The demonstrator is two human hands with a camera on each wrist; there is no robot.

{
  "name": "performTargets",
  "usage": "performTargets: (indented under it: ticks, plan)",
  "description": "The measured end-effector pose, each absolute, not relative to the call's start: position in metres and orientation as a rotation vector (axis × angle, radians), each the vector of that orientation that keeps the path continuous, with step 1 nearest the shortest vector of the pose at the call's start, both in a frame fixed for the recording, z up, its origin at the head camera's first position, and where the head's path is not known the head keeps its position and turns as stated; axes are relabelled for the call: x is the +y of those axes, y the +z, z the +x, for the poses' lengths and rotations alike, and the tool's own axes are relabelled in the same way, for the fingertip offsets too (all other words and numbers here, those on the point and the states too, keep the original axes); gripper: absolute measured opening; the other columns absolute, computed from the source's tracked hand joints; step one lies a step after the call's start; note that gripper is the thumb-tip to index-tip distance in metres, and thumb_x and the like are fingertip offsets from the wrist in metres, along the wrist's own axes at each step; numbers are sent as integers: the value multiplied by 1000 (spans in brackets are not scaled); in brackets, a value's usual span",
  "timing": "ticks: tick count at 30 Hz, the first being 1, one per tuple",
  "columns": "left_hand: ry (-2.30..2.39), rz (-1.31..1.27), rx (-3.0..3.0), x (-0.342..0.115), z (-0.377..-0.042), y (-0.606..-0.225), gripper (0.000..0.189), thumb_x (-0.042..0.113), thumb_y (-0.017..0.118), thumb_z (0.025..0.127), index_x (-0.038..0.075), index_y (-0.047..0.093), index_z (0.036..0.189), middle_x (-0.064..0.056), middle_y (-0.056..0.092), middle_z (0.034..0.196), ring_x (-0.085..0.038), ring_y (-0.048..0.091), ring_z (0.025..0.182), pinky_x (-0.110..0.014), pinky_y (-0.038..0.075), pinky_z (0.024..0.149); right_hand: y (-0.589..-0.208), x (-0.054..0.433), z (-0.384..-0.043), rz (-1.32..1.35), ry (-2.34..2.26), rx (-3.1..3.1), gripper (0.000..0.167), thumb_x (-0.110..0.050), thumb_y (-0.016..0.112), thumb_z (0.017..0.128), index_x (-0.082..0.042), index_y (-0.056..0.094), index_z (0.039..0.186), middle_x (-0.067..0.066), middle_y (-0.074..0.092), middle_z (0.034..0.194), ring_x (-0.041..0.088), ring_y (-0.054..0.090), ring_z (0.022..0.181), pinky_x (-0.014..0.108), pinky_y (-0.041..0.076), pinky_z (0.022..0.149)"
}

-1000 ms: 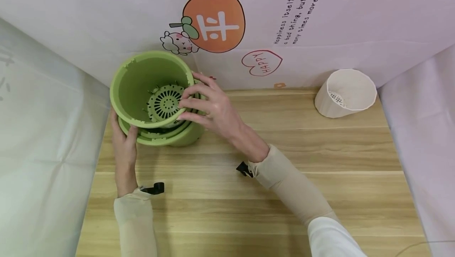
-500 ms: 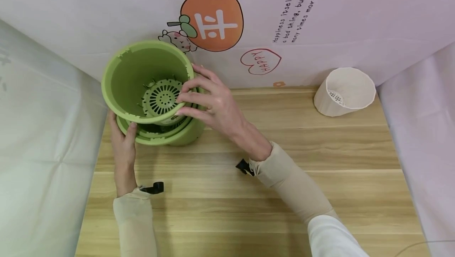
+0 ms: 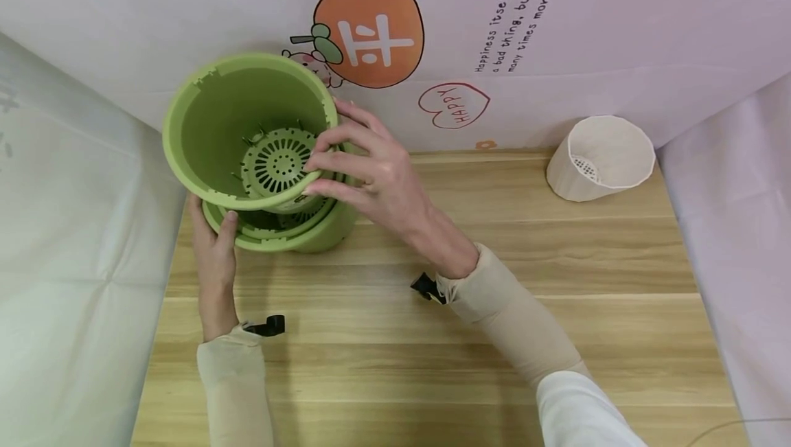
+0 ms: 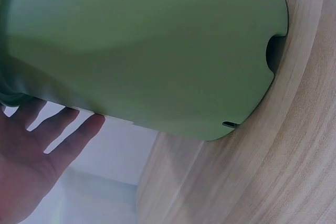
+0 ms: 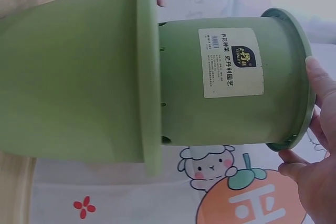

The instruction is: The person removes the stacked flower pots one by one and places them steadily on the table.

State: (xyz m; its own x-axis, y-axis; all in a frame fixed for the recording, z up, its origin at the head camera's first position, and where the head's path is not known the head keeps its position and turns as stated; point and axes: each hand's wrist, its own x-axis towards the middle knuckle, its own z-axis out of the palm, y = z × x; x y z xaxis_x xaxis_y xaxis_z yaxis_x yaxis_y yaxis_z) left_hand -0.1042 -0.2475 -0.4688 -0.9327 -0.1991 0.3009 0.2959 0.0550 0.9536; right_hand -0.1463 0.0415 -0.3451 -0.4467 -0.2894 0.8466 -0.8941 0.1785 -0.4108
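My right hand (image 3: 383,176) pinches the rim of a green plastic flowerpot (image 3: 247,100), thumb and fingers over its edge. That pot's slotted base shows inside, and in the right wrist view a white label (image 5: 233,62) is on its outer wall. It stands well out of a larger green flowerpot (image 3: 324,234), its lower end just above that pot's rim. Another green rim nests inside the larger pot. My left hand (image 3: 213,255) grips the larger pot's rim at the left, thumb on top. In the left wrist view my fingers (image 4: 71,142) lie along the outer wall.
A white ribbed pot (image 3: 568,176) with a perforated base stands at the back right of the wooden table (image 3: 494,337). Printed white cloth (image 3: 525,104) lines the back, and pale cloth (image 3: 80,227) hangs at both sides.
The upper flowerpot has risen out of the larger one, its rim shifting up and left, and my right hand has moved with it. My left hand has stayed on the larger pot.
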Motion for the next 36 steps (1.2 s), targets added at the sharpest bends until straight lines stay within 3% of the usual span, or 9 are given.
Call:
performTargets:
  ticks: [7,14,24,36]
  plan:
    - [-1950,-85,-1967,-249,-104,-470,66,9,57,93,15,32,155,-19,49,135,-26,57,109,-25,55,89,-336,46,-143,1114,1249,-1836,21,-15,88,72,-2,78,86,11,69,92,42,55,119,45,35,117]
    - [-1910,-46,-2005,-249,-107,-467,67,2,52,90,15,35,153,-16,46,140,-27,55,110,-27,55,90,-330,51,-143,1113,1230,-1787,21,-14,88,72,0,78,85,13,68,89,34,63,104,48,36,116]
    - [-1901,3,-2045,-248,-105,-467,64,13,56,94,11,32,153,-15,38,150,-32,46,126,-26,48,101,-328,65,-142,1068,1203,-1791,20,-14,88,71,-1,78,83,12,70,88,25,67,86,51,38,113]
    - [-1913,13,-2033,-249,-105,-469,62,10,55,94,11,34,152,-13,35,153,-35,45,131,-29,50,103,-325,84,-136,1000,1210,-1806,22,-11,88,69,1,78,85,13,69,86,28,65,90,52,37,113]
